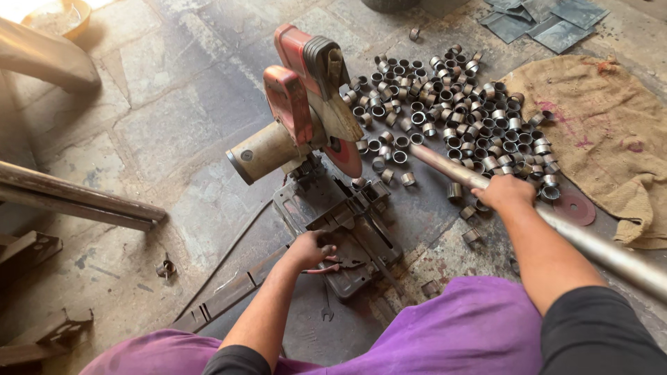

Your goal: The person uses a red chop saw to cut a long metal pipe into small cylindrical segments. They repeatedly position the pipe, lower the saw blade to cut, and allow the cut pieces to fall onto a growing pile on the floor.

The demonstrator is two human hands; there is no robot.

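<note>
The purple cloth (445,326) over the person's knees lies nearest, both forearms reaching out across it. The right hand (511,193) has its grip wrapped tight around a long steel pipe (597,246), which runs from the lower right up across the stone floor (160,118) so that its free end lies just beside the red cutting disc (345,157) of the chop saw (306,118). The left hand (313,248) rests on the saw's dark base (340,222), fingers curled at what looks like the vise handle — whether they are clamped on it or only touching I cannot tell. To do this feeding step well, I judge the pipe should lie flat and square against the base's fence, the hand well back from the disc, and the vise drawn firm before the raised saw head comes down — a loose pipe would likely twist or kick. Beyond the disc a heap of short cut rings (451,104) is spread over the floor, reaching the edge of a brown sack (604,132) at right. A spare red disc (574,208) lies flat by the sack, grey metal sheets (542,21) at top right. No packages or signs show; any label is too small to tell.
</note>
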